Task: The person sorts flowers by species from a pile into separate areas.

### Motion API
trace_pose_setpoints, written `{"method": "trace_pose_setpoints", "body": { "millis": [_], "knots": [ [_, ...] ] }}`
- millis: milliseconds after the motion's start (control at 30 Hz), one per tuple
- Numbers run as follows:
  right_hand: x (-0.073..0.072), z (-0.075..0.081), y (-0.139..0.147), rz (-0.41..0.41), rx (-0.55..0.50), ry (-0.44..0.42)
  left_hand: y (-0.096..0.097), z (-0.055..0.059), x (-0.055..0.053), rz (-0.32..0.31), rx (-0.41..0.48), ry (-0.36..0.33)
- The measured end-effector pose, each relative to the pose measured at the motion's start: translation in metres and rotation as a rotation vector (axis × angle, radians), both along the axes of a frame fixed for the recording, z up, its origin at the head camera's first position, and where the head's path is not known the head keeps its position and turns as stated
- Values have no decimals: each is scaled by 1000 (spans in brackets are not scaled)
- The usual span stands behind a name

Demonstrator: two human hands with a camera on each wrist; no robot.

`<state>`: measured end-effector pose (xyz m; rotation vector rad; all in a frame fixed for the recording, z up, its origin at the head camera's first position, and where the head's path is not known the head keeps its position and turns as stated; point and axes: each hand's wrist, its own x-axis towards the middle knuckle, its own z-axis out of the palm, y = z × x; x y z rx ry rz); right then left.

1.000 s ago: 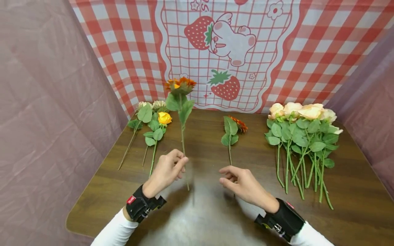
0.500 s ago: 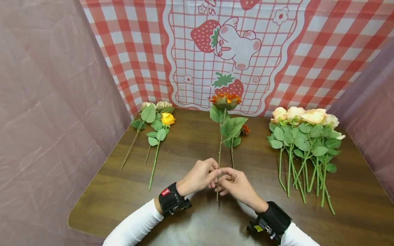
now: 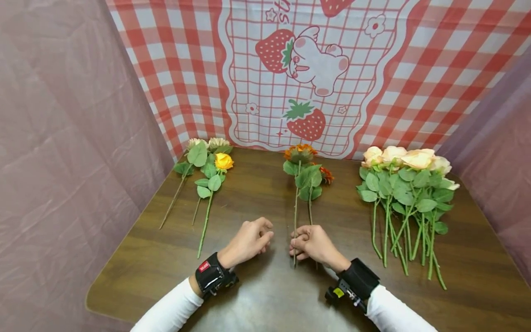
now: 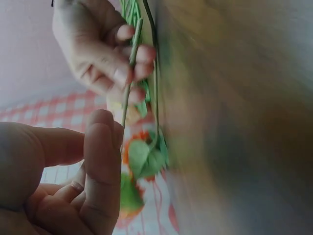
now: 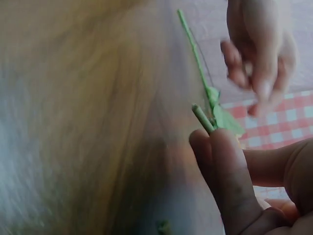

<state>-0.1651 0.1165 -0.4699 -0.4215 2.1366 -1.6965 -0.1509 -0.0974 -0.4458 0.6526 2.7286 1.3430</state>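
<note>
My right hand pinches the lower stem of an orange flower between thumb and fingers. The flower's bloom points away from me, with green leaves below it. A second orange flower lies on the table just right of it, partly hidden by the first one's leaves and my right hand. My left hand is apart from the stem, its fingers loosely bent and holding nothing. In the left wrist view the right hand has the thin stem between its fingers. The cut stem end shows in the right wrist view.
At the left of the wooden table lie a yellow rose and pale flowers. On the right is a pile of several peach roses with green stems. A checked strawberry cloth hangs behind.
My left hand carried the orange flower rightward to my right hand, then let go and drew back left. The right hand took the stem, and the bloom has come down.
</note>
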Motion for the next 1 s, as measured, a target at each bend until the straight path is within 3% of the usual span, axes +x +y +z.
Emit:
{"method": "trace_pose_setpoints", "body": {
  "millis": [267, 533, 767, 867, 1000],
  "knots": [
    [-2, 2, 2, 35, 41, -138, -56, -1, 19, 148, -25, -1],
    [1, 1, -6, 24, 45, -222, -95, 4, 24, 260, -36, -5],
    [8, 11, 0, 60, 94, -237, -116, 5, 14, 354, -151, -25],
    [15, 16, 5, 90, 105, -249, -122, 4, 5, 383, -221, -27],
    [27, 23, 9, 115, 115, -246, -131, 0, -14, 433, -378, -1]
  ]
}}
